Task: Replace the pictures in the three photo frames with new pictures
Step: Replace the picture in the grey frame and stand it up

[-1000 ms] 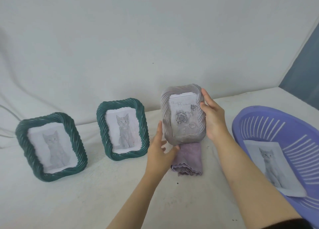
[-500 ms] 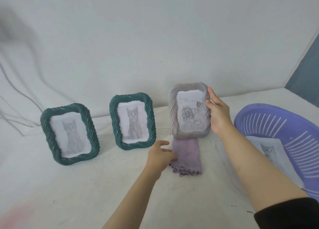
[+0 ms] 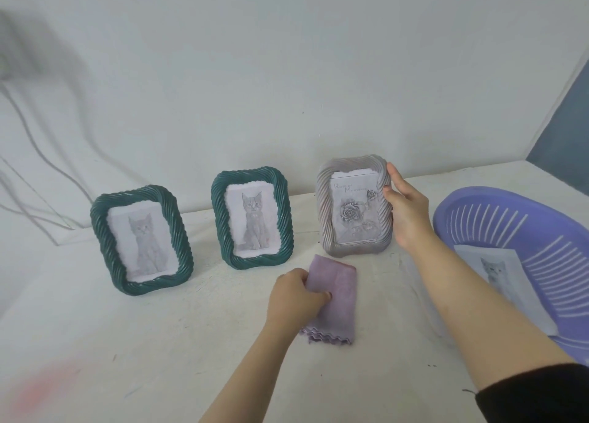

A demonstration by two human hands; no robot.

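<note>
a: where are the hands?

b: the right hand (image 3: 406,218) holds the grey frame (image 3: 323,212) by its right edge, thumb on the front rim and fingers reaching round the side. the left hand (image 3: 294,298) is lower and nearer the person, its fingers curled onto the left edge of a folded purple cloth (image 3: 339,298), gripping it.

a: how does the grey frame stand?

b: upright, facing the person, with a rose picture (image 3: 355,215) inside. its bottom edge is down at the tabletop (image 3: 159,343), just beyond the cloth. i cannot tell whether it rests there or hangs just above.

a: and the cloth?

b: it lies flat on the tabletop between the two hands, with its wavy hem toward the person.

a: the other frames?

b: two green ones stand left of the left hand and farther from the person. the nearer green frame (image 3: 248,175) is just left of the grey one, a little apart from it. the far green frame (image 3: 134,194) stands further left again. each shows a picture of a sitting cat and leans back a little.

a: anything on the right?

b: a purple basket (image 3: 510,218) sits right of the right forearm, and a loose cat picture (image 3: 497,269) lies inside it. the forearm crosses in front of the basket's near left rim.
</note>
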